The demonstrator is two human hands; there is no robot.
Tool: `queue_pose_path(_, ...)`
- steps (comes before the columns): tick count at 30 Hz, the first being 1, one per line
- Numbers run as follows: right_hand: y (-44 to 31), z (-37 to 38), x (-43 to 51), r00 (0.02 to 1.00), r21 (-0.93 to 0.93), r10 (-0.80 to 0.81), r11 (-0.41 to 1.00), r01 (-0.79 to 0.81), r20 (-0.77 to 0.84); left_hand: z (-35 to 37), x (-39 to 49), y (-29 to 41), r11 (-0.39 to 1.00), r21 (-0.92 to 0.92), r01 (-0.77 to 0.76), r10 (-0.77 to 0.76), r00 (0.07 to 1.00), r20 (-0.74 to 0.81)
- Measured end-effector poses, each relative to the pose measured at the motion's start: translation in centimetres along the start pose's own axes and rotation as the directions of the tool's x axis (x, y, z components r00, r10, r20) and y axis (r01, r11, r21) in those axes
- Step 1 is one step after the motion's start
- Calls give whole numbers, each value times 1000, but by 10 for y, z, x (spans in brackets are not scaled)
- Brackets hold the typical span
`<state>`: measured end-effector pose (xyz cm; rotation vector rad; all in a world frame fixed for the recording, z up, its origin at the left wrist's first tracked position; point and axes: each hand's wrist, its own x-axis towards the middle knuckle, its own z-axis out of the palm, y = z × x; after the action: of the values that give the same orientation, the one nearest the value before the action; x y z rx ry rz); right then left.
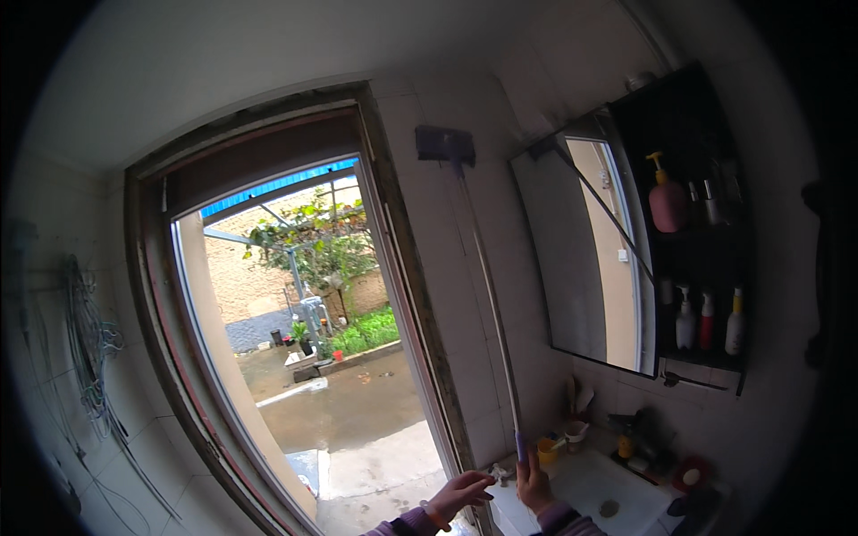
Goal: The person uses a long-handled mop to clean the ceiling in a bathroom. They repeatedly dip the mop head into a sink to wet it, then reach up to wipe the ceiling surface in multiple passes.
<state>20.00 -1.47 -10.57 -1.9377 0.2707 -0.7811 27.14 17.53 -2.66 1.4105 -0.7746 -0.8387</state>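
Note:
My right hand (534, 482) is closed around the purple grip of a long-handled brush or squeegee (495, 301). Its pole rises along the tiled wall, and the dark purple head (445, 145) is up high between the door frame and the mirror. My left hand (462, 494) is just left of the grip, fingers partly extended, apart from the pole and holding nothing. A white washbasin (590, 486) lies below and to the right of my right hand.
A mirror cabinet (576, 268) hangs at right, its shelves holding a pink pump bottle (667, 204) and several others. Cups, including a yellow cup (547, 451), stand by the basin. The doorway frame (402, 268) borders a yard. Coiled wires (87, 335) hang on the left wall.

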Motion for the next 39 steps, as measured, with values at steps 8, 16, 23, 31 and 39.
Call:
queue_pose_path(8, -122, 4, 47, 898, 829, -182, 491, -269, 400, -9, -32, 18, 980, 154, -126, 157, 965, -211)
queue_pose_path(16, -187, -16, 49, 580, 683, -627, -101, -723, 521, -4, -57, 85, 912, 237, -335, 398, 865, -307)
queue_pose_path(23, -207, -47, 69, 616, 784, -595, 38, -620, 516, 10, -3, 158, 866, 215, -452, 484, 866, -127)
queue_pose_path(31, -158, -58, 111, 310, 701, -799, 185, -689, 515, 58, 83, 237, 847, 3, -532, 530, 843, 92)
queue_pose_path(39, -172, -84, 85, 903, 839, -184, 476, -264, 389, 93, 141, 247, 764, 124, -633, 641, 723, -259)
